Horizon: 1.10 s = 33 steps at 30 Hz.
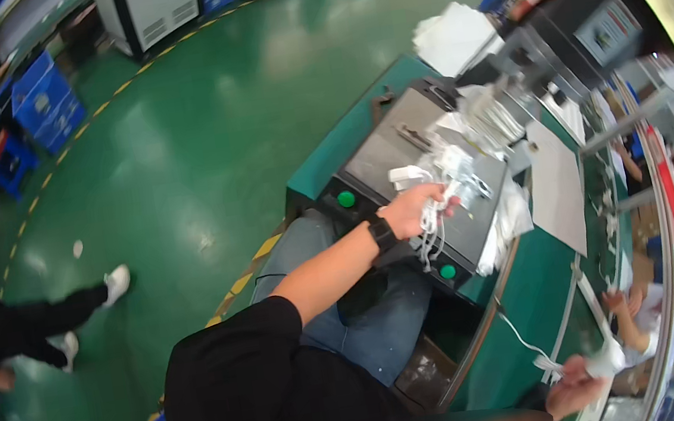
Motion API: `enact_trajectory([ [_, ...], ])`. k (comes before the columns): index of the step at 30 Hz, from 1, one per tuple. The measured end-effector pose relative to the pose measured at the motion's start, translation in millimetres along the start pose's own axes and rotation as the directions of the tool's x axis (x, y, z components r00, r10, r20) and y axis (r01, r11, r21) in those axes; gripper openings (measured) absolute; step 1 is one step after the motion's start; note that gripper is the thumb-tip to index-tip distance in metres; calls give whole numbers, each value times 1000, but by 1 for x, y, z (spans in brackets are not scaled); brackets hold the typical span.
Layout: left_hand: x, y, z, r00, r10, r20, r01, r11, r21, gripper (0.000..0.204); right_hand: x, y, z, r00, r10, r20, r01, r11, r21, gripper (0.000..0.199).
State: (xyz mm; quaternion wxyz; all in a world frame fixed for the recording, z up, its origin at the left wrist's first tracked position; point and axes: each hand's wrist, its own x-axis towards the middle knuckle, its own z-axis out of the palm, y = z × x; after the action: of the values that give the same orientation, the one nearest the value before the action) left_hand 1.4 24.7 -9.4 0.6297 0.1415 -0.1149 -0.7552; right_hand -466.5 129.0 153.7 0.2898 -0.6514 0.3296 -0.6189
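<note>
My left hand (417,211), with a dark watch on its wrist, is closed around a bundled white cable (433,222) above the dark metal bed of a machine. Loops of the cable hang below the fingers. Beside that hand, a white adapter block (408,174) and clear plastic wrapping (454,165) show; whether the block joins the held cable I cannot tell. Far to the right, my right hand (574,388) is closed on a white cable (542,360) over the green bench. A rounded white thing (608,359) sits against its fingertips, its kind blurred.
The machine carries two green buttons (346,199) on its front edge and a black press head (589,33) at the back. Stacked white bags (455,36) lie behind. A metal rack (659,206) runs along the right. People are nearby on both sides.
</note>
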Motion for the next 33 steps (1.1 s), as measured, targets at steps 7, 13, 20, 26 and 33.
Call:
enact_trajectory([
  [7, -72, 47, 20, 930, 94, 357, -9, 972, -234, 31, 42, 114, 228, 727, 565, 391, -673, 699, 241, 12],
  [13, -149, 72, 21, 811, 315, 493, -242, 948, -208, 60, 94, 177, 323, 796, 490, 355, -439, 872, -217, 25],
  [20, -191, 75, -48, 910, 386, 150, -414, 828, 378, 41, 91, 183, 387, 843, 153, 516, 348, 577, -739, 33],
  [26, -181, 76, -77, 875, 484, -21, -445, 818, 364, 23, 81, 177, 403, 856, 285, 431, 299, 407, -863, 43],
  [33, -116, 61, -63, 859, 507, -66, -353, 682, 641, 12, 108, 174, 364, 794, 231, 562, 341, 595, -728, 48],
])
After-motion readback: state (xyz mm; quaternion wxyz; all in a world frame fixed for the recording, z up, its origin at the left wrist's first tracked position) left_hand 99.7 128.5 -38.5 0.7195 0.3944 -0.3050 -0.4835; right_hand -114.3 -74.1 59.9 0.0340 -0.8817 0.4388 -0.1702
